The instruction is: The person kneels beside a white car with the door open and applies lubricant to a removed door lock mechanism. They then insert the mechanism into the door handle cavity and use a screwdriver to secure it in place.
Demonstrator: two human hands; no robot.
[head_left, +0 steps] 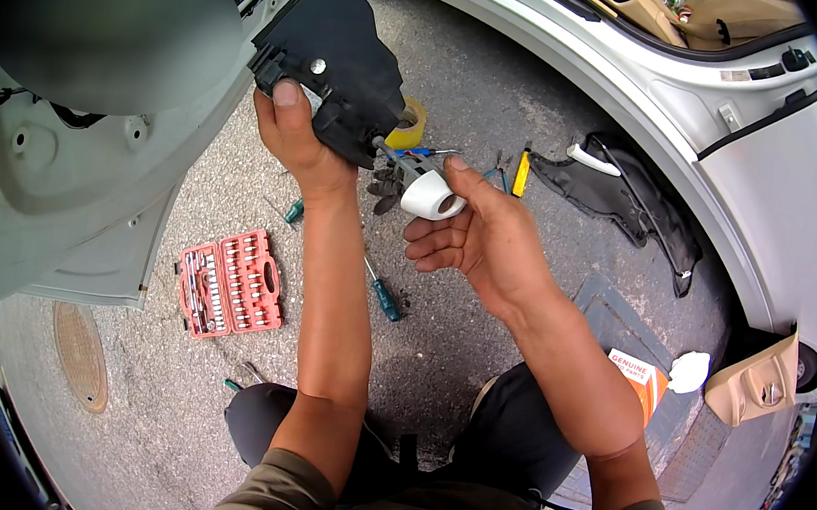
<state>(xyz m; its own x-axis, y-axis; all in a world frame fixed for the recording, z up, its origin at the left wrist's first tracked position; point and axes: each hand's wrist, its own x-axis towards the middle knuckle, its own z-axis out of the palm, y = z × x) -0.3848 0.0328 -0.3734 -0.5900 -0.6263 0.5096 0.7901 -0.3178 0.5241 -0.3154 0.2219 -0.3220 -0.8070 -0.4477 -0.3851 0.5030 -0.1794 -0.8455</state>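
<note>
My left hand [300, 144] is closed round the lower edge of a black plastic car door latch unit [343, 55], thumb on its near side. My right hand [489, 228] pinches a white door-lock cylinder cap [423, 198] with a round hole in its end; the thumb lies on top and the other fingers curl below. A grey rod [387, 148] spans from the cap's back to the latch unit's lower right edge. Whether the rod is seated in the unit cannot be made out.
On the ground lie a red socket set case [231, 283], a green-handled screwdriver [385, 300], yellow tape [408, 124], a yellow-handled tool [521, 173] and a black panel [628, 192]. A car door [72, 216] stands left, the white car body [582, 47] right. A beige trim piece [752, 382] leans there.
</note>
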